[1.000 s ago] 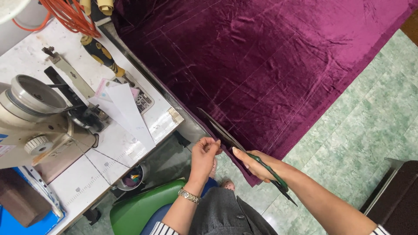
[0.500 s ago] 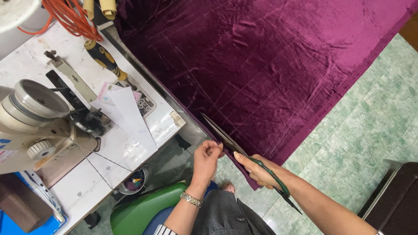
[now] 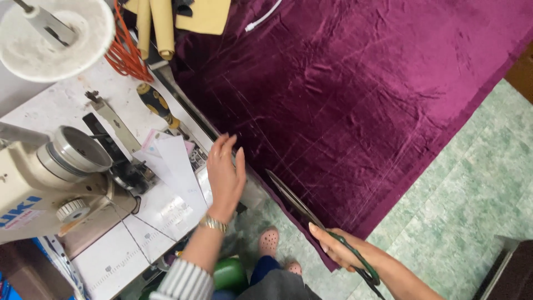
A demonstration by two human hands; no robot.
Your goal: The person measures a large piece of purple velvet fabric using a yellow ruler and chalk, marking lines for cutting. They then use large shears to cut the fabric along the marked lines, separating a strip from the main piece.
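Left hand (image 3: 226,173) lifted, fingers spread; right hand (image 3: 340,250) gripping scissors (image 3: 311,219); purple fabric (image 3: 355,100)

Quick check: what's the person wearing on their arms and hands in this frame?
Both hands are bare, no gloves. The left hand has a gold-toned metal bracelet at the wrist and a black-and-white striped sleeve pushed up the forearm. The right hand shows no jewellery or sleeve in view.

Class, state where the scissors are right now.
The scissors sit low and right of centre in the head view, held in the right hand, blades along the purple fabric's edge.
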